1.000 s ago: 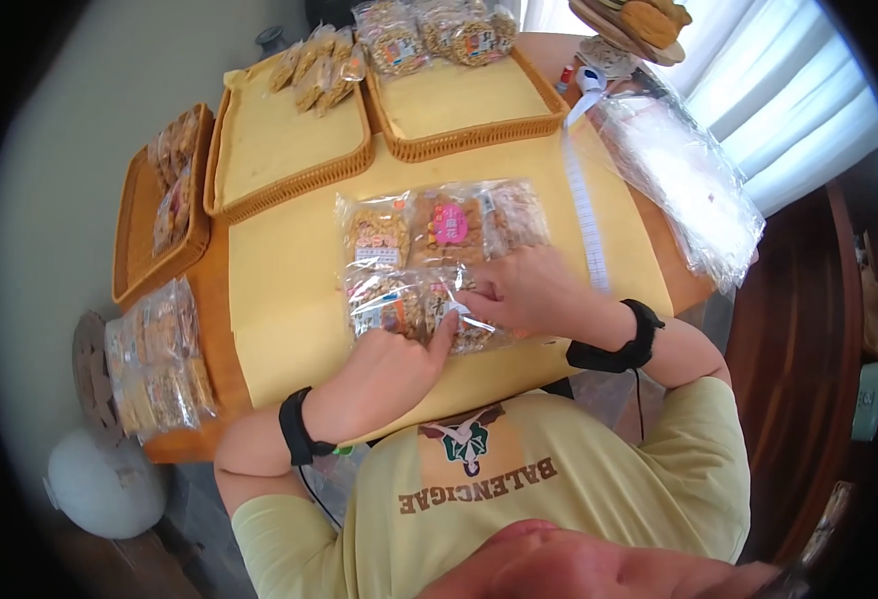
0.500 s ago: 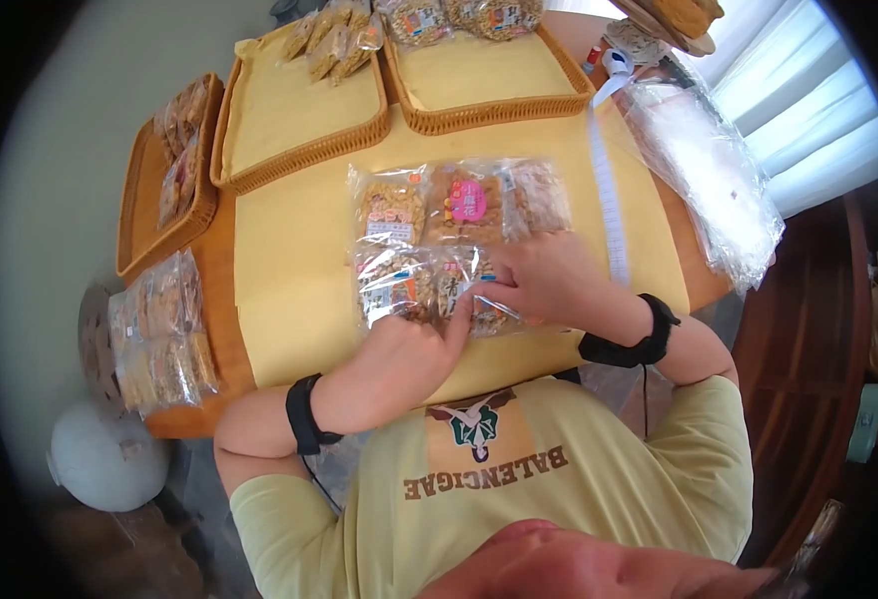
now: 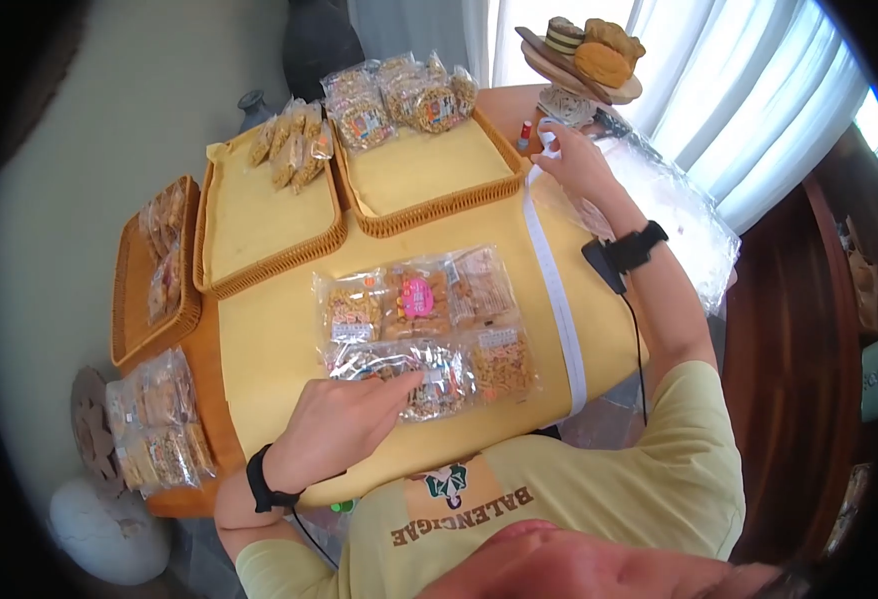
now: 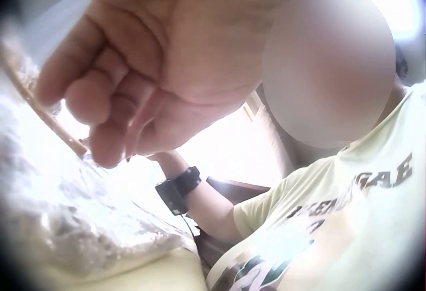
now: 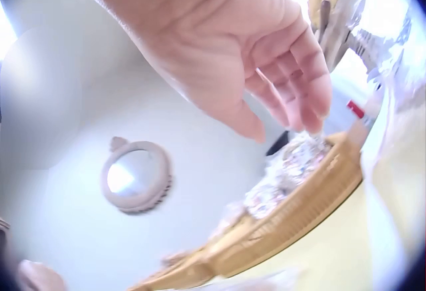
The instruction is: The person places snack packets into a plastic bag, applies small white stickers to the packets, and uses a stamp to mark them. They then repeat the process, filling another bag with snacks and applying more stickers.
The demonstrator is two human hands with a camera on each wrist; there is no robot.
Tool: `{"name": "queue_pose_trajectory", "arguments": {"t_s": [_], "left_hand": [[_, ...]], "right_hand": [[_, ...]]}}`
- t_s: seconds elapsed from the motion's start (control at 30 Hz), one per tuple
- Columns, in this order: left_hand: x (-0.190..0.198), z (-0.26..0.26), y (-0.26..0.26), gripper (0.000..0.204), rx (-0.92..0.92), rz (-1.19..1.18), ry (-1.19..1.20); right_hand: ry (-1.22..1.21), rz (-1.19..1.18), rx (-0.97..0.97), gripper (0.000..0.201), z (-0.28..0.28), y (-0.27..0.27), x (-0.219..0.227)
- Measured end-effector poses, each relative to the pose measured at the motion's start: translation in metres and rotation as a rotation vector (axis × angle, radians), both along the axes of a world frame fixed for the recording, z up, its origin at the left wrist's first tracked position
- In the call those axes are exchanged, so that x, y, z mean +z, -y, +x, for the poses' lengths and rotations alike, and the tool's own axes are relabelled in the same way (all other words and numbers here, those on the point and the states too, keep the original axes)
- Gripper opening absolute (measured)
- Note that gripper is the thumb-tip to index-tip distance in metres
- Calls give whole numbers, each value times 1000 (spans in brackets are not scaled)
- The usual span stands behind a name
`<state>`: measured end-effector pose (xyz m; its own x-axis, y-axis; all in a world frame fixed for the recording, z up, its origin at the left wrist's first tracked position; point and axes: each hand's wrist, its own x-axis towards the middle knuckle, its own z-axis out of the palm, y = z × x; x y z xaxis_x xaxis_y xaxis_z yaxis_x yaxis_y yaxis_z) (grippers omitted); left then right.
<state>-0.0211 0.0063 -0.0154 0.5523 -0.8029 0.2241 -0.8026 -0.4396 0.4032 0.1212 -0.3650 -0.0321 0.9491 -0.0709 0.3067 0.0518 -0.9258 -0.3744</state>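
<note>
In the head view, clear bags of snacks (image 3: pixel 417 299) lie in two joined rows on the yellow sheet (image 3: pixel 269 359). The left hand (image 3: pixel 344 424) rests at their near edge, its index finger extended onto the lower row; in the left wrist view that hand (image 4: pixel 180 51) has its other fingers bent. At the far right, the right hand (image 3: pixel 584 170) reaches to a small white roll (image 3: pixel 549 138), from which a marked white strip (image 3: pixel 556 290) runs towards the body. Loosely bent fingers, thumb apart and nothing visible between them, show on the right hand (image 5: pixel 226 58) in the right wrist view.
Two lined wicker trays (image 3: pixel 439 212) with bagged snacks stand at the back, and a narrower tray (image 3: pixel 124 299) at the left. More bags (image 3: pixel 164 424) lie on the left table edge. Clear plastic sheets (image 3: pixel 669 200) lie right, below a cake stand (image 3: pixel 584 80).
The right hand has left the snack bags and moved away and right to the white roll. The left hand stays by the bags. The strip's near part has shifted, and the head view has tilted up.
</note>
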Motion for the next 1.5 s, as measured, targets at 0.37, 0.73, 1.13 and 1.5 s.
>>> {"name": "queue_pose_trajectory", "arguments": {"t_s": [0.37, 0.73, 1.13, 1.5], "left_hand": [[-2, 3, 2, 32, -55, 26, -71], [-1, 14, 2, 25, 54, -252, -70], [-30, 15, 5, 30, -7, -442, 583], [-25, -2, 11, 22, 41, -575, -95]], "right_hand": [[15, -250, -100, 20, 105, 36, -51], [-247, 955, 319, 11, 8, -21, 40], [-896, 1340, 689, 12, -126, -157, 17], [-499, 1409, 761, 12, -153, -168, 6]]}}
